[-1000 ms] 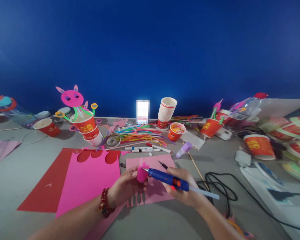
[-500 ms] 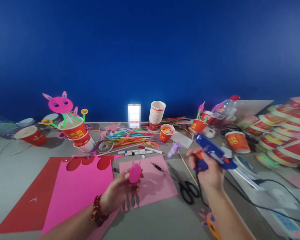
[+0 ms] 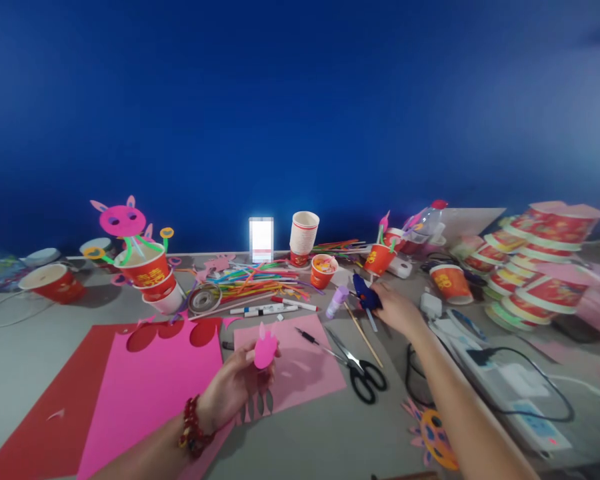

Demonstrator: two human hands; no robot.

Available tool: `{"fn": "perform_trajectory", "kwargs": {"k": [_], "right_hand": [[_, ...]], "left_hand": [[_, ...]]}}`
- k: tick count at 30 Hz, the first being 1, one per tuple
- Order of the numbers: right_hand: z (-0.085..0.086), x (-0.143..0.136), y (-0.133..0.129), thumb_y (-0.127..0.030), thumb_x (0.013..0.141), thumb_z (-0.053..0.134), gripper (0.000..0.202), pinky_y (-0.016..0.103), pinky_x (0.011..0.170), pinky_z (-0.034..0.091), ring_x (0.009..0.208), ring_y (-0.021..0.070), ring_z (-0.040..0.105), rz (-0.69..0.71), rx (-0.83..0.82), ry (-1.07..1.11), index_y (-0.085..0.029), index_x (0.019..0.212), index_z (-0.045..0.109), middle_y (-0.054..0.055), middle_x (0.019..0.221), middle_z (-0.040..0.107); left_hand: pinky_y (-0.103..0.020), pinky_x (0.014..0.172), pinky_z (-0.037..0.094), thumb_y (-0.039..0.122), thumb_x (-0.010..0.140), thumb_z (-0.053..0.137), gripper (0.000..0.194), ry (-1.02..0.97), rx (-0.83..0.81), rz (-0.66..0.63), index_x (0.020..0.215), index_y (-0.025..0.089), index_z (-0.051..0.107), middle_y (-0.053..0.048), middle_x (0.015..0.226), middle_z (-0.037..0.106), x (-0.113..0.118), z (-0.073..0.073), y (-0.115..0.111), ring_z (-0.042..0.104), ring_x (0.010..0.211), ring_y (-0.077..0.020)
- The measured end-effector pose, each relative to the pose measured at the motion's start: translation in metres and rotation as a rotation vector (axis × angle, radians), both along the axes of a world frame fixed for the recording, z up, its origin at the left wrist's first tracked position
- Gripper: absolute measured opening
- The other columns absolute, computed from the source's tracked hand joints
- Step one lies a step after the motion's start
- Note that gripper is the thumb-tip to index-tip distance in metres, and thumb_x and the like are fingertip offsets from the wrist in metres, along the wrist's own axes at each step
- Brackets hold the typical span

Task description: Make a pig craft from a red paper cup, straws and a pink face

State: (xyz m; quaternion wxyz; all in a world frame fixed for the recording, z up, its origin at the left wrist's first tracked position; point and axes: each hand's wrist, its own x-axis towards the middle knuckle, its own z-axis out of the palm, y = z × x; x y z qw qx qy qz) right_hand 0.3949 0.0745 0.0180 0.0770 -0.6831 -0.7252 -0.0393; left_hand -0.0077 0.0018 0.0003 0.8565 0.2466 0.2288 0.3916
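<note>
My left hand (image 3: 237,383) holds a small pink paper cutout (image 3: 265,348) with two ear-like tips, above a light pink sheet (image 3: 300,373). At the right, my right hand (image 3: 393,308) is on a blue glue gun (image 3: 365,291), low near the table, its fingers partly hidden behind the gun and hand. A purple glue stick (image 3: 337,302) stands just left of the gun. Black-handled scissors (image 3: 367,380) and a pen (image 3: 307,335) lie between my hands. A bright pink sheet (image 3: 165,380) with rounded cuts lies over a red sheet (image 3: 65,400).
Stacked cups with a pink animal face (image 3: 123,220) stand at the left. Pipe cleaners (image 3: 265,280), markers (image 3: 270,309) and a white cup stack (image 3: 304,233) lie or stand further back. Red cup stacks (image 3: 550,287), a power strip (image 3: 540,427) and a black cable (image 3: 530,415) occupy the right.
My right hand has moved the glue gun left, away from me and down toward the table. My left hand still holds the pink cutout. The view has shifted slightly.
</note>
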Motion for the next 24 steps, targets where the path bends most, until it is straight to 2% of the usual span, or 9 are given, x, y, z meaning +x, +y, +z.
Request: {"fn": "perform_trajectory", "kwargs": {"k": [4,7,10,12,14,17,20,22,24], "right_hand": [[0.0,0.009,0.011,-0.012,0.072,0.064,0.039,0.033,0.093,0.048,0.108,0.0291,0.066,0.078,-0.074,0.064,-0.017,0.111,0.063,0.014,0.115,0.069],[0.006,0.015,0.013,-0.012,0.067,0.067,0.05,0.033,0.094,0.05,0.11,0.0285,0.066,0.116,-0.117,0.111,-0.018,0.117,0.064,0.013,0.121,0.07],[0.023,0.018,0.005,-0.014,0.068,0.067,0.056,0.036,0.092,0.051,0.11,0.0307,0.067,0.092,-0.107,0.136,-0.016,0.123,0.062,0.016,0.128,0.067],[0.04,0.011,-0.008,-0.021,0.076,0.064,0.045,0.041,0.089,0.052,0.109,0.0338,0.066,0.05,-0.054,0.146,-0.014,0.121,0.062,0.02,0.129,0.065],[0.057,-0.011,-0.027,-0.033,0.082,0.064,0.026,0.041,0.081,0.052,0.097,0.0337,0.069,0.0,0.047,0.204,-0.018,0.103,0.067,0.015,0.11,0.072],[0.072,-0.071,-0.062,-0.041,0.09,0.06,0.02,0.031,0.065,0.051,0.068,0.0226,0.068,0.1,0.063,0.532,-0.023,0.082,0.066,0.004,0.079,0.073],[0.065,-0.143,-0.09,-0.035,0.094,0.058,0.017,0.025,0.061,0.05,0.065,0.0176,0.065,0.331,-0.073,0.814,-0.023,0.084,0.063,0.001,0.075,0.069],[0.054,-0.182,-0.099,-0.03,0.091,0.063,0.009,0.025,0.062,0.049,0.065,0.0165,0.064,0.374,-0.106,0.84,-0.022,0.088,0.06,0.0,0.074,0.067],[0.042,-0.21,-0.1,-0.028,0.086,0.07,0.015,0.026,0.061,0.047,0.064,0.0171,0.063,0.397,-0.061,0.744,-0.022,0.09,0.057,0.0,0.076,0.066]], "left_hand": [[-0.029,0.071,0.051,0.035,0.081,0.075,0.041,0.004,0.028,0.0,0.117,0.017,0.067,-0.008,0.095,0.07,0.0,0.0,0.001,0.062,0.077,-0.0166],[-0.028,0.069,0.049,0.034,0.083,0.073,0.032,0.006,0.055,-0.006,0.109,0.015,0.07,-0.008,0.092,0.068,0.001,0.001,0.001,0.06,0.075,-0.0158],[-0.027,0.066,0.048,0.035,0.082,0.073,0.03,0.008,0.072,0.0,0.103,0.013,0.072,-0.008,0.09,0.067,0.002,0.001,0.002,0.058,0.074,-0.0154],[-0.027,0.067,0.048,0.035,0.082,0.073,0.03,0.01,0.063,0.009,0.102,0.014,0.072,-0.009,0.092,0.068,0.001,0.0,0.002,0.058,0.075,-0.0153],[-0.028,0.07,0.049,0.034,0.082,0.074,0.03,0.016,0.046,0.018,0.104,0.015,0.071,-0.009,0.097,0.069,0.0,-0.002,0.001,0.06,0.076,-0.0156],[-0.029,0.073,0.05,0.031,0.08,0.076,0.03,0.038,0.055,0.056,0.106,0.016,0.071,-0.01,0.105,0.07,-0.001,-0.003,-0.001,0.062,0.078,-0.0159],[-0.027,0.071,0.049,0.03,0.081,0.075,0.03,0.069,0.133,0.13,0.108,0.017,0.071,-0.009,0.106,0.069,0.0,0.0,-0.002,0.061,0.077,-0.0144],[-0.027,0.071,0.049,0.031,0.083,0.074,0.03,0.074,0.171,0.159,0.108,0.016,0.071,-0.008,0.103,0.069,0.001,0.002,-0.003,0.061,0.076,-0.0139],[-0.027,0.074,0.05,0.031,0.083,0.074,0.029,0.071,0.178,0.177,0.108,0.017,0.071,-0.008,0.101,0.069,0.002,0.002,-0.003,0.063,0.08,-0.0154]]}}
